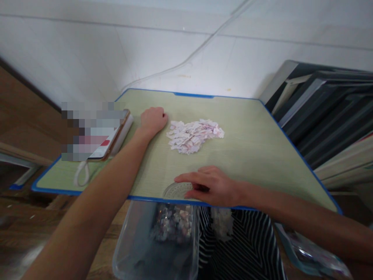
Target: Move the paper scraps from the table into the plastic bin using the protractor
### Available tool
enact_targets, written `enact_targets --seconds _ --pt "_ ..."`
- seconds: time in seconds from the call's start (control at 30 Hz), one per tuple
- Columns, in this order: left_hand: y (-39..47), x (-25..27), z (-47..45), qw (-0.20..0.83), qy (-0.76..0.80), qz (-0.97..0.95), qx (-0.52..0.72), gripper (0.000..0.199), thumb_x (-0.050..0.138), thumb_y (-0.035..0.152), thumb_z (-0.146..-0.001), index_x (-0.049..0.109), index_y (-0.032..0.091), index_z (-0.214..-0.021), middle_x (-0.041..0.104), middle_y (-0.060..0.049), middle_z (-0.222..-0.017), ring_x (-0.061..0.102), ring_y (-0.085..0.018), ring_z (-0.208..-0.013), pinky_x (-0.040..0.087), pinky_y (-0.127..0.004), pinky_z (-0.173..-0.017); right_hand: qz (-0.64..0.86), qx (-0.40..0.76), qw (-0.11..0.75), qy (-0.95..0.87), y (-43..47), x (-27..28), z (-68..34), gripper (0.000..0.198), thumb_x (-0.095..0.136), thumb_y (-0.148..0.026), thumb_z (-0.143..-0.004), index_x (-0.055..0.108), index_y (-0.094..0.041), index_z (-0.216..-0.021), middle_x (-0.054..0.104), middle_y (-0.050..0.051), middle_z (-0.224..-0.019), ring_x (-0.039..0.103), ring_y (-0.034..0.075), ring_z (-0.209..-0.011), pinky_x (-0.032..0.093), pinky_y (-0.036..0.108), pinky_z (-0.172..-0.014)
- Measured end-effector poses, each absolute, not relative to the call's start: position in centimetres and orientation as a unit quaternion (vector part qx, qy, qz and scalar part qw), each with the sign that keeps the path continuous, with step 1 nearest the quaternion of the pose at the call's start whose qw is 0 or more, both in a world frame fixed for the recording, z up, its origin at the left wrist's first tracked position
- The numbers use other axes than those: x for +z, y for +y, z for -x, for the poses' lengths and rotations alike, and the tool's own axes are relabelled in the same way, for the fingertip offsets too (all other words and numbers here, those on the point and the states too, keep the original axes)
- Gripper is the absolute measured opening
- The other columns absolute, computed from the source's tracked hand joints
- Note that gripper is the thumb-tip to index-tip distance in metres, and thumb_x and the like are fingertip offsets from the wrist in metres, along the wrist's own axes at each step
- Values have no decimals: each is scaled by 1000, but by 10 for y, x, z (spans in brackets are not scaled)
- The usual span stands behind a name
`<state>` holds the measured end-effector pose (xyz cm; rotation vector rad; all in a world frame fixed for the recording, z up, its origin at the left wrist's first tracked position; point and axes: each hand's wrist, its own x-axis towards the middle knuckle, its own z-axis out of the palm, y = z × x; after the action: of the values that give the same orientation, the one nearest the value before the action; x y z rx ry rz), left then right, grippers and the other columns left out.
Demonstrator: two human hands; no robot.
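Observation:
A heap of torn or cut paper scraps [194,136], white with pinkish print, lies on the pale green table [250,144]. To its left, my left hand [154,119] rests on the tabletop with fingers curled into a fist; whatever it may hold is hidden. My right hand [214,186] is at the near edge, below the heap, index finger stretched out and thumb apart, with nothing visible between them. Under those fingers shows a semicircular protractor scale [177,190]; I cannot tell whether it is printed on the table or loose.
On the left, a phone with a lit screen [103,149] leans on a white box, its strap [81,174] hanging down. Below the near edge stands a clear plastic bin [125,249] with small wrapped items. Dark folders or panels [326,109] lean at right; a cable [186,62] crosses the wall.

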<state>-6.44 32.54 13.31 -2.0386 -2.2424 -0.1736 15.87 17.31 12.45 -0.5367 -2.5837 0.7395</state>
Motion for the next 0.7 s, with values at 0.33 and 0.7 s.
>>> enact_targets --seconds 0.33,0.7 --pt "325 135 65 47 -739 671 -48 49 31 33 -90 69 16 -117 71 -18 -119 64 -33 -109 49 -41 -87 332 245 307 -857 236 146 -212 31 58 -28 -93 68 -19 -122 73 5 -90 61 13 -69 50 27 -66" --pt "326 132 68 58 -741 667 -52 49 31 35 -90 70 18 -115 72 -16 -116 64 -32 -106 50 -41 -85 454 130 335 -815 275 146 -258 35 64 -43 -90 73 -18 -112 76 9 -90 63 17 -66 52 32 -67"
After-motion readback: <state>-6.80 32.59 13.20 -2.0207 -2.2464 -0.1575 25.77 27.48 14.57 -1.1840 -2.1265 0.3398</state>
